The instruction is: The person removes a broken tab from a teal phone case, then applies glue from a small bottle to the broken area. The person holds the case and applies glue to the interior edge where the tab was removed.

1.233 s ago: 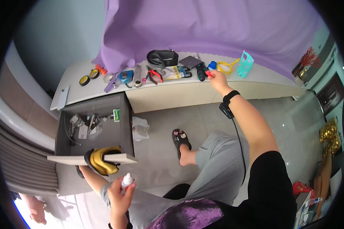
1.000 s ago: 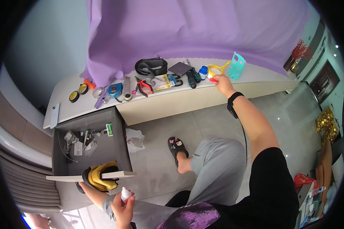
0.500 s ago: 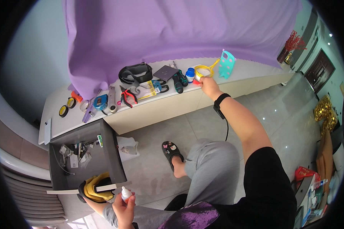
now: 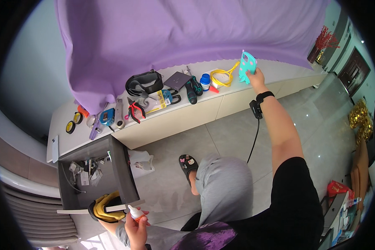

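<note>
My left hand, low in the picture beside the open drawer, is closed round a small white bottle with a pointed tip and an orange lower part. My right arm reaches out to the far right of the cabinet top. There my right hand has its thumb and fingers closed on the right edge of a teal, pink-spotted flat piece, which stands upright. To its left lie a coiled yellow cable, a small red cone-shaped piece and a white bottle with a blue cap.
Dark-handled tools, red-handled pliers, a black strap and a blue tape measure crowd the cabinet top. A drawer stands pulled out, with a yellow-and-black glove over its front. A purple cloth hangs behind.
My right hand has moved right, from beside the small red piece to the teal spotted piece, and closed on it. My left hand still holds the small bottle.
</note>
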A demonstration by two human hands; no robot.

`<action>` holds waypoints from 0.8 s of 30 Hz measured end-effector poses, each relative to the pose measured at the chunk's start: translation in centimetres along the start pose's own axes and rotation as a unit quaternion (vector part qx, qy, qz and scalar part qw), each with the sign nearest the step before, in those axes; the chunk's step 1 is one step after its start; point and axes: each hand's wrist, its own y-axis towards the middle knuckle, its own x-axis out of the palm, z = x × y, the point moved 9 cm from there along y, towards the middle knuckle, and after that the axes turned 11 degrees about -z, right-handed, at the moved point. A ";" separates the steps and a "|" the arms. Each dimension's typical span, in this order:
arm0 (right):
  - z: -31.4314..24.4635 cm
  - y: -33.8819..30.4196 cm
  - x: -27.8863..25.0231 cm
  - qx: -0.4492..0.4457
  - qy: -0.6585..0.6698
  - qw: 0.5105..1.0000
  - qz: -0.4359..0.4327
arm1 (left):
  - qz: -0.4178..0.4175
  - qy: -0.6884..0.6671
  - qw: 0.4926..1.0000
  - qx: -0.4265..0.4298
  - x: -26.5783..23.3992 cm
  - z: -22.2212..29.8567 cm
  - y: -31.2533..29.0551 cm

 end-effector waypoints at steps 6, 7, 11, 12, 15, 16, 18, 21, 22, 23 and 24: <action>-0.8 -1.2 -0.9 0.030 -0.001 0.999 -0.027 | 0.030 -0.003 0.999 0.034 0.2 2.4 -0.5; -1.8 -2.2 -1.7 0.027 -0.009 0.999 -0.025 | 0.038 -0.015 0.999 0.036 0.1 2.8 -0.7; -8.2 -8.9 -4.1 -0.020 0.312 0.935 -0.168 | 0.005 0.011 0.999 0.039 1.1 4.4 -1.6; -10.1 -11.3 -5.1 -0.011 0.310 0.929 -0.201 | 0.000 -0.001 0.999 0.045 1.4 4.8 -1.8; -17.0 -18.4 -7.3 -0.017 0.331 0.896 -0.295 | -0.029 -0.066 0.996 0.049 2.3 5.9 -2.0; -19.9 -20.9 -7.6 -0.049 0.354 0.873 -0.332 | -0.042 -0.086 0.993 0.069 2.6 6.8 -1.9; -24.1 -25.2 -8.6 -0.093 0.338 0.865 -0.359 | -0.041 -0.073 0.987 0.140 3.2 9.2 -2.3; -29.5 -31.6 -10.2 -0.289 0.217 0.876 -0.319 | -0.053 -0.078 0.976 0.197 4.3 12.1 -3.1; -31.3 -34.4 -10.9 -0.410 0.097 0.867 -0.264 | -0.049 -0.083 0.975 0.199 4.5 12.6 -3.4; -32.5 -37.1 -11.6 -0.513 0.088 0.830 -0.202 | -0.049 -0.101 0.974 0.196 4.5 13.0 -3.8; -33.2 -39.9 -12.0 -0.603 0.078 0.782 -0.137 | -0.040 -0.124 0.973 0.189 4.4 13.2 -4.2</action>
